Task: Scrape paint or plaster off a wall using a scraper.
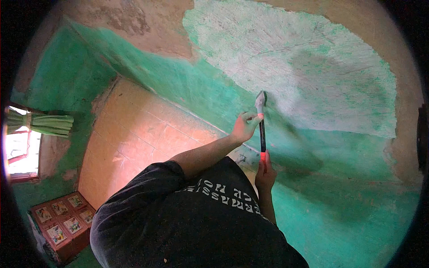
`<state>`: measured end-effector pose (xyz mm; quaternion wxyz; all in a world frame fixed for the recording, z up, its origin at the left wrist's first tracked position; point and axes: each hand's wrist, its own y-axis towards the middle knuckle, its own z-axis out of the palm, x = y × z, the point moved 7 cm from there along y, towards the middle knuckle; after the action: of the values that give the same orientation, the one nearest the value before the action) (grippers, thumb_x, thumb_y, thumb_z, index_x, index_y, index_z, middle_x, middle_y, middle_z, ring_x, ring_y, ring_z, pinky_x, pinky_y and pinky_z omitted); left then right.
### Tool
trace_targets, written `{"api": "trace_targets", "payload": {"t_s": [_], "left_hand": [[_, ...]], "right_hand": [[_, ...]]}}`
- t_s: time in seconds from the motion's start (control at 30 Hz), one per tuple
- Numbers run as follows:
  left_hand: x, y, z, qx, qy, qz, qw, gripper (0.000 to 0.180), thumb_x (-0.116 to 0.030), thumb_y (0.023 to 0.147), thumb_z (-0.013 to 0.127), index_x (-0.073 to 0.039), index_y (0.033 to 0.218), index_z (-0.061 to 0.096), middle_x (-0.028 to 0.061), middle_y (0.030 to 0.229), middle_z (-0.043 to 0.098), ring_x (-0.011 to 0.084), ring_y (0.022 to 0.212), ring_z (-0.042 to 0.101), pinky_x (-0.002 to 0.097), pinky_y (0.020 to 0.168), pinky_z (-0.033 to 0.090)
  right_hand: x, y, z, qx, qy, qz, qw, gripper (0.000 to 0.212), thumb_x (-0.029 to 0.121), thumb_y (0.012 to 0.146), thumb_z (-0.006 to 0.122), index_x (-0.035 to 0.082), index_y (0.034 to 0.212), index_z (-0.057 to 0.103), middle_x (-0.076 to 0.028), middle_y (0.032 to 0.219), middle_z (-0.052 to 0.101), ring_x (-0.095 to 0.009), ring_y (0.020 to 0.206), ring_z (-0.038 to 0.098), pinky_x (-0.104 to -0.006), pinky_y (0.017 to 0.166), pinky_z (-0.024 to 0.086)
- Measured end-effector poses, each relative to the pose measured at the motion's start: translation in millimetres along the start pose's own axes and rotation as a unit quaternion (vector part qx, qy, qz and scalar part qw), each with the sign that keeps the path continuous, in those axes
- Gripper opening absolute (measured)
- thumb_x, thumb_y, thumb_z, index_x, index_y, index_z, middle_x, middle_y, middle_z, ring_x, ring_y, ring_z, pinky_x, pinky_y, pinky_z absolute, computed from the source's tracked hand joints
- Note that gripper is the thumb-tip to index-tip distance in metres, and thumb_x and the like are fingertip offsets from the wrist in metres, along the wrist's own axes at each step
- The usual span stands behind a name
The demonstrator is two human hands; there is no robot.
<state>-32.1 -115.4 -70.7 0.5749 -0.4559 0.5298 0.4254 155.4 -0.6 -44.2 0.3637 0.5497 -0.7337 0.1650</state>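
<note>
A long scraper with a black and red handle and a pale grey head reaches up against the wall. My right hand is closed around the red lower end of its handle. Higher up, my left hand pinches the scraper just below the head, thumb and fingers at the red neck. The head touches or nearly touches the lower edge of a rough whitish patch, which is streaked with green. Around that patch the wall is painted green, with bare brownish areas at its borders.
Orange floor tiles stretch along the wall's foot at left. A reddish-brown box-like cabinet with picture panels stands in the lower left, below a window with a tied green curtain. My arms' shadow falls on the wall at right.
</note>
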Motion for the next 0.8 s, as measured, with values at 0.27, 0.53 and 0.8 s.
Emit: {"api": "trace_targets", "payload": {"t_s": [0.27, 0.53, 0.8], "left_hand": [[9.6, 0.1, 0.1, 0.016, 0.004, 0.001, 1.000, 0.036, -0.039, 0.092, 0.068, -0.005, 0.100, 0.073, 0.0158, 0.095, 0.061, 0.0262, 0.101, 0.057, 0.0378, 0.089, 0.045], [-8.0, -0.3, -8.1, -0.037, -0.009, 0.013, 0.999, 0.034, -0.038, 0.093, 0.067, -0.004, 0.097, 0.072, 0.0160, 0.098, 0.061, 0.0263, 0.097, 0.058, 0.0362, 0.089, 0.045], [6.3, 0.6, -0.8, -0.024, 0.010, 0.015, 1.000, 0.037, -0.040, 0.091, 0.069, -0.004, 0.098, 0.072, 0.0176, 0.101, 0.060, 0.0262, 0.098, 0.057, 0.0352, 0.090, 0.045]], "right_hand": [[-2.7, -8.9, 3.2, -0.011, -0.011, 0.038, 0.999, 0.046, 0.020, 0.099, 0.055, 0.010, 0.144, 0.051, -0.014, 0.076, 0.067, -0.015, 0.062, 0.060, -0.0303, 0.059, 0.047], [12.4, -3.5, 4.8, -0.018, 0.013, 0.006, 1.000, 0.045, 0.025, 0.100, 0.054, 0.013, 0.144, 0.050, -0.019, 0.079, 0.066, -0.032, 0.066, 0.065, -0.0397, 0.062, 0.050], [-1.5, -2.3, 2.9, -0.010, -0.040, 0.023, 0.999, 0.046, 0.026, 0.101, 0.053, 0.012, 0.144, 0.050, -0.019, 0.080, 0.067, -0.027, 0.062, 0.064, -0.0353, 0.059, 0.048]]}}
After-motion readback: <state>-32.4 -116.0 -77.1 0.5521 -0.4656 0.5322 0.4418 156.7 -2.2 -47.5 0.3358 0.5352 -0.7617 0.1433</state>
